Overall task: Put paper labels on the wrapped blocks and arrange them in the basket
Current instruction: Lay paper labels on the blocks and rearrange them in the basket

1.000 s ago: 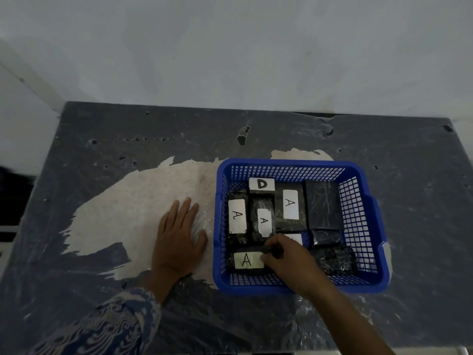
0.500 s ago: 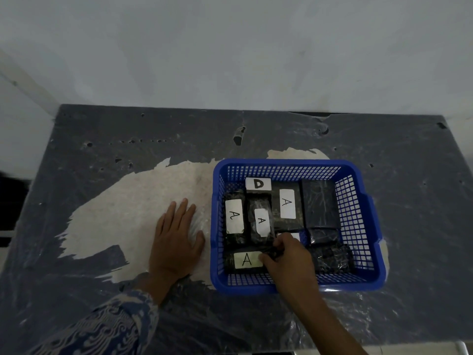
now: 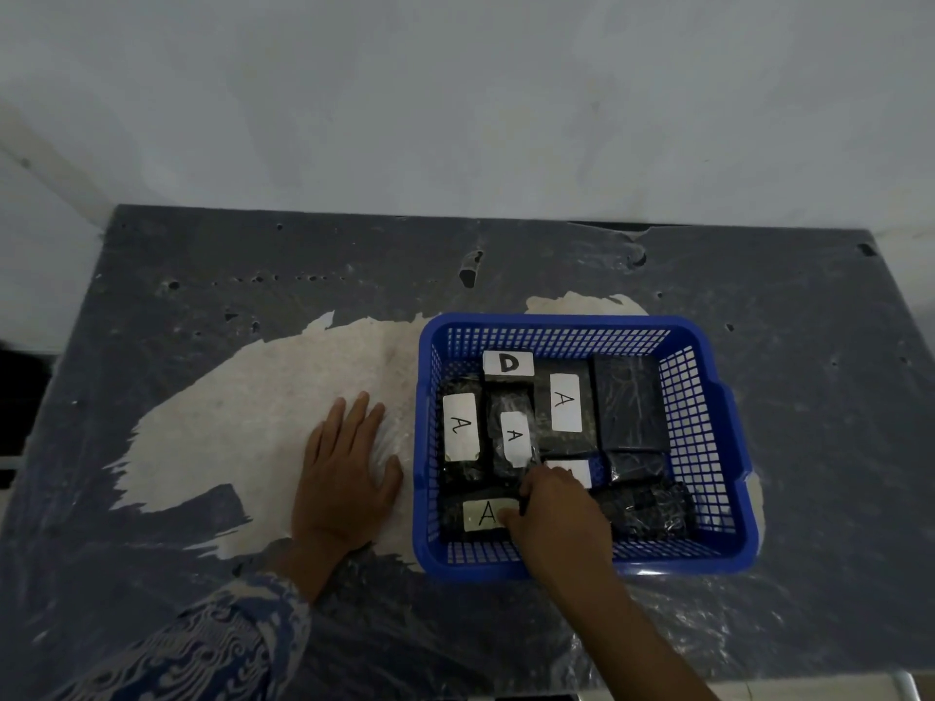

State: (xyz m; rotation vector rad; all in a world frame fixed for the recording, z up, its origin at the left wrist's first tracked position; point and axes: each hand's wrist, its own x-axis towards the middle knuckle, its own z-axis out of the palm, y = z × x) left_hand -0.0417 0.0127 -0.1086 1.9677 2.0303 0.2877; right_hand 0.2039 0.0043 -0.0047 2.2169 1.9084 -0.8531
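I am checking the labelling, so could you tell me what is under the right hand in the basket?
The right hand covers one end of a wrapped block labelled A and most of a white label behind it; that label's letter is hidden.

Setting: plain makeshift work area, type of room not identifiable.
Worn dark tabletop [image 3: 759, 296], surface layer peeled off in a large pale patch [image 3: 283, 397] left of centre, pitted with small holes near its far edge. Far edge abuts a bare whitish wall [image 3: 455, 93]. Crinkled clear plastic film [image 3: 657, 634] along the near edge.
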